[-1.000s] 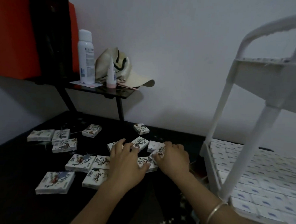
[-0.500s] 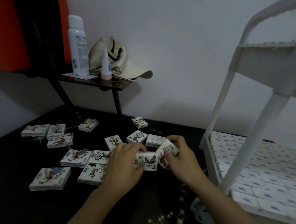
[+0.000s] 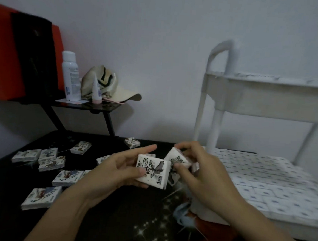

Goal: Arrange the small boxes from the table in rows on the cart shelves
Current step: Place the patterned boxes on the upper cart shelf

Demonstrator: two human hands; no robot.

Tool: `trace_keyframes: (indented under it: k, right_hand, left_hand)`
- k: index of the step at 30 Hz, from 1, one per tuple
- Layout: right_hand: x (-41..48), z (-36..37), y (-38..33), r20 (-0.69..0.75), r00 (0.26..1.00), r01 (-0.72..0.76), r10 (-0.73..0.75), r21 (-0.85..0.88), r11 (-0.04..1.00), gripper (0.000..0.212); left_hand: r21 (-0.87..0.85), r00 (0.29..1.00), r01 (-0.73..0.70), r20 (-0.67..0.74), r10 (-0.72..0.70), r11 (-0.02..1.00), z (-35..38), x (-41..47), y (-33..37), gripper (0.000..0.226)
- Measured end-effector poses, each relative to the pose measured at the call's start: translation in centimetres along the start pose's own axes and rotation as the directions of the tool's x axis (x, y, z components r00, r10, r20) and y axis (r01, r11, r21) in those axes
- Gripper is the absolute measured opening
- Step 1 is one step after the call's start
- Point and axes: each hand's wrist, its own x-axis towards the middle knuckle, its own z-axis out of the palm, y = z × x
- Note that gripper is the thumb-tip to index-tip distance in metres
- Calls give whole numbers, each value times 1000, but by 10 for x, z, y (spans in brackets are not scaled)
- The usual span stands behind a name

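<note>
Left hand [image 3: 115,167]: we are gripping 1 box [image 3: 152,171].
Right hand [image 3: 202,171]: pinching a 2nd box [image 3: 178,158].
Care: we are squaring both for the shelf [image 3: 270,227].

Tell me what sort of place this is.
Probably a room in a home, used for sorting stock: a cap and spray bottle on a dark shelf, and a white plastic cart holding rows of small boxes.

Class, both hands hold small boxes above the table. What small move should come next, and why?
Probably carry both rightward to the cart's lower shelf: the left hand grips one box, the right hand pinches a second box, and rows of boxes already lie there.
</note>
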Motion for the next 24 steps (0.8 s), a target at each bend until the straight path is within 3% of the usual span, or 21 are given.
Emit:
trace_keyframes:
  k: [4,8,13,15,18,20,24]
  right_hand:
    - [-12,-69,0,-34,999,7,-6,31,999,31]
    - [-21,-136,8,-110,993,-27,47,172,985,39]
    - [-23,-240,27,-204,973,-20,104,377,926,41]
    - [-24,-280,36,-267,955,-20,128,373,928,44]
    - [-22,-332,56,-398,910,-20,114,233,972,33]
    - [-19,-359,71,-479,875,-70,70,18,997,29]
    - [-18,-385,96,-471,882,-214,-16,-429,878,31]
  left_hand:
    - [66,993,-73,97,66,995,55,9,42,54]
    - [71,969,-202,157,189,977,118,25,85,35]
    - [110,900,-413,202,386,904,198,62,147,31]
    - [153,869,-482,210,448,863,223,83,169,23]
    - [261,840,-541,227,494,800,255,117,199,19]
    - [351,836,-548,231,497,759,274,142,214,19]
    - [494,831,-547,217,513,676,311,187,224,15]
